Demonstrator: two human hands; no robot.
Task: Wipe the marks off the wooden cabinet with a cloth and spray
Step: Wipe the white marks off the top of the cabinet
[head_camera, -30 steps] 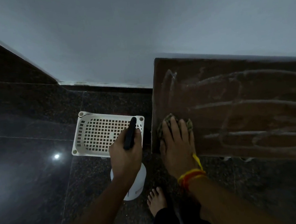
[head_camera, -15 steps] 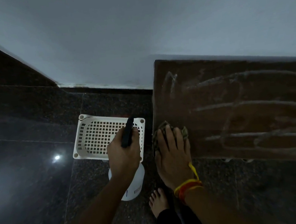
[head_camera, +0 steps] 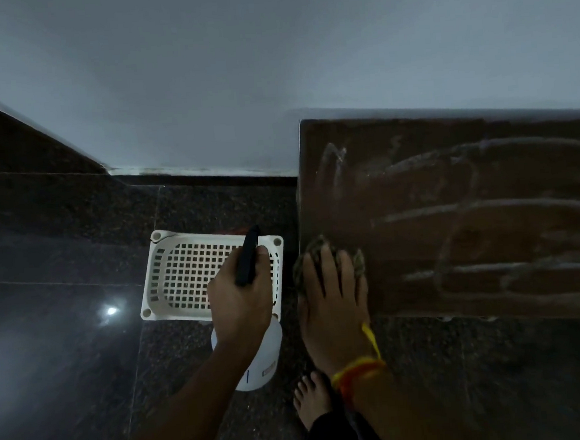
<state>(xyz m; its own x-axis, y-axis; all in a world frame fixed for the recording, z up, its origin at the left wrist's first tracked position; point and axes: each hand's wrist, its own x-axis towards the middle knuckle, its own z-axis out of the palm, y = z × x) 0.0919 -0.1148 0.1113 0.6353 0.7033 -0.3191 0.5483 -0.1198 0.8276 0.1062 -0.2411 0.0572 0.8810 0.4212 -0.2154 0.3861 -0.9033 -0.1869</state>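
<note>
Two hands are working at lower centre of the frame. My right hand (head_camera: 333,292) is lying flat, fingers straight, pressing the cloth (head_camera: 318,248) onto the near-left corner of the wooden cabinet (head_camera: 450,181), presumably so that the palm's whole breadth is bearing on the marks (head_camera: 487,213). My left hand (head_camera: 241,299) is curling round the spray bottle (head_camera: 257,359), its dark nozzle (head_camera: 248,257) pointing toward the top of the frame; I am judging it held ready beside the cabinet for the next squirt. Below it on the dark floor (head_camera: 62,270) a white perforated basket (head_camera: 168,273) is sitting, and a bare foot (head_camera: 311,400) is showing at bottom centre. The cloth is overhanging the cabinet's left edge slightly, so leftward travel is ending there. Rightward, the chalky lines are running across the top to the frame's right border, offering open room for long strokes. The wall (head_camera: 271,66) is bounding the cabinet's far edge. The wiping looks barely begun.
</note>
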